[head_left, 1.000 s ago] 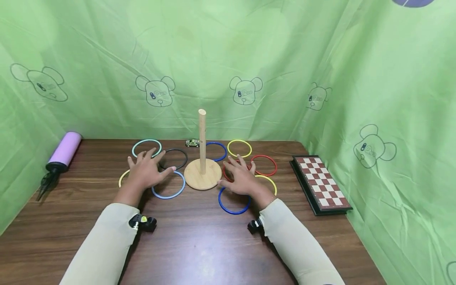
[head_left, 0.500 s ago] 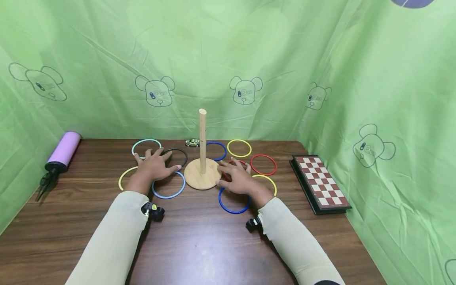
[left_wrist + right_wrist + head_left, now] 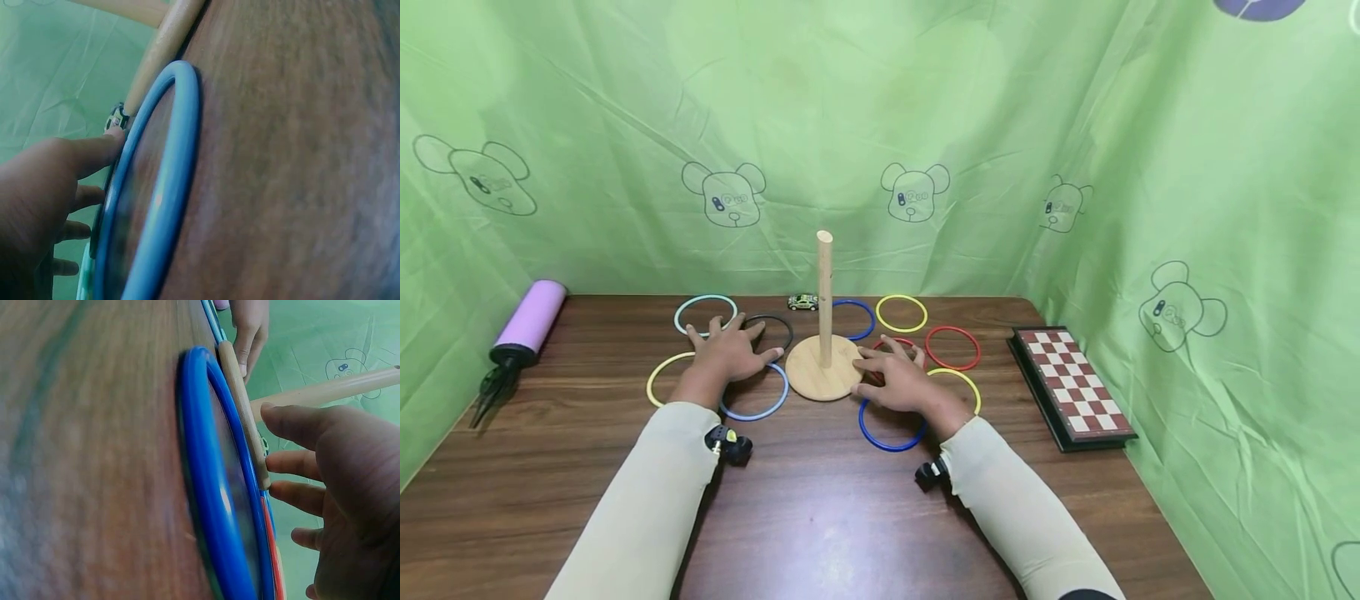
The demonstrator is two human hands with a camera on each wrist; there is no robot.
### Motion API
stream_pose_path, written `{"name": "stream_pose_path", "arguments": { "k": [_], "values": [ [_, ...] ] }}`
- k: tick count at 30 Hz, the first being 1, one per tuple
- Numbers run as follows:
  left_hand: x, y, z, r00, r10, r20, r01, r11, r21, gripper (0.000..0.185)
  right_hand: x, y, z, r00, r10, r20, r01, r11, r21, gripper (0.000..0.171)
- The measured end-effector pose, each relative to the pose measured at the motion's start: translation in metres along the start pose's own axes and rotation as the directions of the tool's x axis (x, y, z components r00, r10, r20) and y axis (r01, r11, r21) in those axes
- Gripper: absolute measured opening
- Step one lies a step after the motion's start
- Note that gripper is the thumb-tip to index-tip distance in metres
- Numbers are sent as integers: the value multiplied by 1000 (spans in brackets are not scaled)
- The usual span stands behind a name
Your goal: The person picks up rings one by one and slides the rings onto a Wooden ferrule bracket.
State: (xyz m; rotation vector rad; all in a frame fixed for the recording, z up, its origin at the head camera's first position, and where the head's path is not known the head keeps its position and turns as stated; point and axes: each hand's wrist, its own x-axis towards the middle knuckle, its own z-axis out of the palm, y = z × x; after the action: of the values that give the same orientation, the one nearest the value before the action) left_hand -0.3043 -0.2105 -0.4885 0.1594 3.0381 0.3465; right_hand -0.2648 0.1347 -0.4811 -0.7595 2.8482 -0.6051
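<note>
Resting flat, fingers spread: left hand (image 3: 727,357) over black ring (image 3: 772,328), right hand (image 3: 901,381) beside wooden base (image 3: 820,377).

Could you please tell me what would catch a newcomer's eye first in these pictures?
First, the upright wooden peg on its round wooden base at the middle of the dark wooden table, ringed by flat coloured plastic hoops. The left hand and right hand lie spread on either side of it, over a light blue hoop and a dark blue hoop. A red-and-white chessboard lies at the right.
</note>
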Motion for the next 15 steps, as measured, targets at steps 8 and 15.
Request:
{"name": "stream_pose_path", "arguments": {
  "k": [8,15],
  "values": [
    [1,-1,3,1000,-2,-4,2,1000,3,83,2,0,0,1000,-3,3,3,1000,15,57],
    [3,2,3,1000,7,-7,-6,999,35,81,1,2,1,1000,2,9,-2,999,32,58]
  ]
}}
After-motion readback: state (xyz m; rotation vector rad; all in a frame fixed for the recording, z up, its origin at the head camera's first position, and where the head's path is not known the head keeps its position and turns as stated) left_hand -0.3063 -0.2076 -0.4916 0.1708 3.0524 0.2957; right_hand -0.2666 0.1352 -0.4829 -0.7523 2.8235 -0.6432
